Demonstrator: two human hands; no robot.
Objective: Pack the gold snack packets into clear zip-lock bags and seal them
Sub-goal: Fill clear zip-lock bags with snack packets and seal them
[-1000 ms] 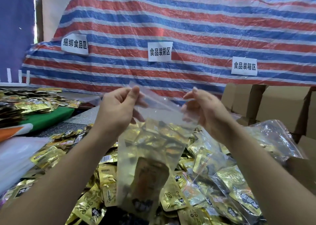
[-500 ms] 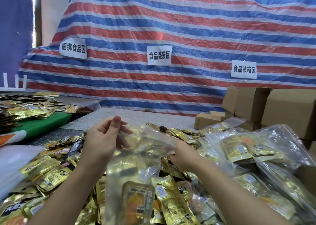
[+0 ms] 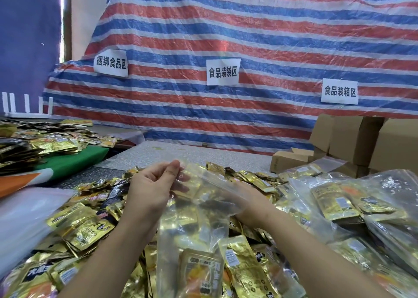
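Note:
A clear zip-lock bag (image 3: 192, 232) hangs in front of me over a heap of gold snack packets (image 3: 86, 227). My left hand (image 3: 151, 191) pinches the bag's top edge between thumb and fingers. One gold packet (image 3: 198, 272) lies at the bottom of the bag. My right hand (image 3: 256, 203) is low on the heap behind the bag's upper part. Its fingers show only dimly through the plastic, so whether they hold anything is unclear.
Filled clear bags (image 3: 339, 205) are piled at the right, with cardboard boxes (image 3: 352, 139) behind them. A green cloth (image 3: 72, 159) with more packets lies at the left, and white plastic sheets (image 3: 22, 218) sit at the near left. A striped tarp (image 3: 248, 37) with paper signs closes the back.
Both hands have come down from chest height with the bag. My right hand has let go of the bag's top edge and dropped onto the heap behind it.

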